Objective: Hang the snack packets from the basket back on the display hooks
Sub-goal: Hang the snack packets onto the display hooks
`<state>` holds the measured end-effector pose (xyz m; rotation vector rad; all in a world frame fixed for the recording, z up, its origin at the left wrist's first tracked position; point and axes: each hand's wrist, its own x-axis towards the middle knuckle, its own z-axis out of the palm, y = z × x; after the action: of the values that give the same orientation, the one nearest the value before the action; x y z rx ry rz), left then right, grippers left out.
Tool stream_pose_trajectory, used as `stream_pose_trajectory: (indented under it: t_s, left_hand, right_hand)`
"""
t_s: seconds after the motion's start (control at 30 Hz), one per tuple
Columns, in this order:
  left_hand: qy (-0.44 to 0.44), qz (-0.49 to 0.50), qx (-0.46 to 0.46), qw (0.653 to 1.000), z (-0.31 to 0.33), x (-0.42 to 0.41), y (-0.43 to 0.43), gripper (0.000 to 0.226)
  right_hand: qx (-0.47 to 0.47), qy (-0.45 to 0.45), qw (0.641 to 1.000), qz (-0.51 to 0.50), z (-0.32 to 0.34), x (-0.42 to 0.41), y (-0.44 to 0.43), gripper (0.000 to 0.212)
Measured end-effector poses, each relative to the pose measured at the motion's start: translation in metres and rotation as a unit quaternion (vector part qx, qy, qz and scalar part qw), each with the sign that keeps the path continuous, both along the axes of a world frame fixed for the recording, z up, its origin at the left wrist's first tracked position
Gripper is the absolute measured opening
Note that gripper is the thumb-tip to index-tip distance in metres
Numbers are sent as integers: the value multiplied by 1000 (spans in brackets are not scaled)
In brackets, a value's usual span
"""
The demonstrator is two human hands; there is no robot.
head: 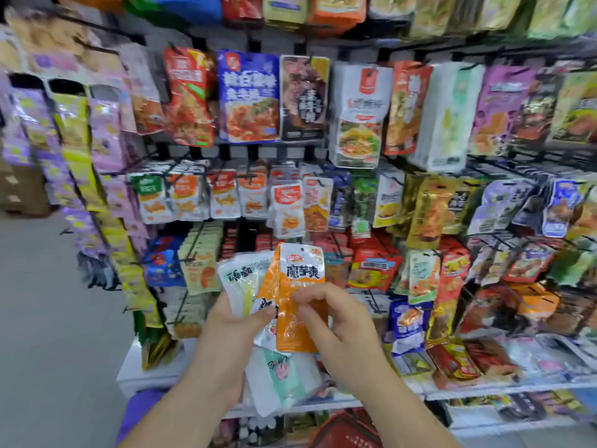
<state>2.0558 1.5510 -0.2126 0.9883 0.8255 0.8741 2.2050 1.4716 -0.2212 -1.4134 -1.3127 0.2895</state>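
Observation:
My left hand [231,321] grips a fanned bunch of snack packets: a white and green packet [240,282] on the left and a pale mint packet [284,379] hanging below. My right hand [326,315] pinches an orange packet [298,286] at the front of that bunch. Both hands are in front of the lower rows of the display hooks [190,171], which are full of hanging packets. The red basket [345,431] shows at the bottom edge, under my forearms.
The black wire display rack [323,150] fills the view with rows of hung snack bags. A white shelf [484,388] with loose packets runs low on the right. Grey floor [48,318] lies to the left.

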Motion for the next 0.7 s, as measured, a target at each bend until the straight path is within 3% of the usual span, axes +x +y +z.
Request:
stream_pose_trajectory:
  t_s: [0.13, 0.33, 0.47, 0.53, 0.6, 0.63, 0.7]
  left_hand:
    - [-17, -5, 13, 1000, 6, -66, 40, 50]
    - [-17, 45, 38, 998, 21, -135, 87, 60]
    - [-20, 64, 47, 997, 31, -157, 116, 56]
    - [-17, 78, 53, 995, 40, -161, 130, 60]
    - [-28, 84, 65, 994, 54, -160, 142, 59]
    - [-35, 89, 73, 993, 63, -159, 148, 57]
    - [-42, 91, 91, 991, 83, -155, 162, 56]
  right_hand:
    - [53, -89, 994, -42, 7, -69, 53, 32]
    - [45, -80, 995, -37, 34, -146, 110, 70]
    - [-41, -16, 997, -66, 55, -160, 142, 104]
    - [-87, 75, 991, -66, 65, -160, 157, 115]
    - [-104, 190, 975, -41, 82, -162, 173, 105]
    - [-91, 220, 971, -31, 90, -162, 182, 85]
    - [-32, 212, 976, -31, 106, -157, 203, 24]
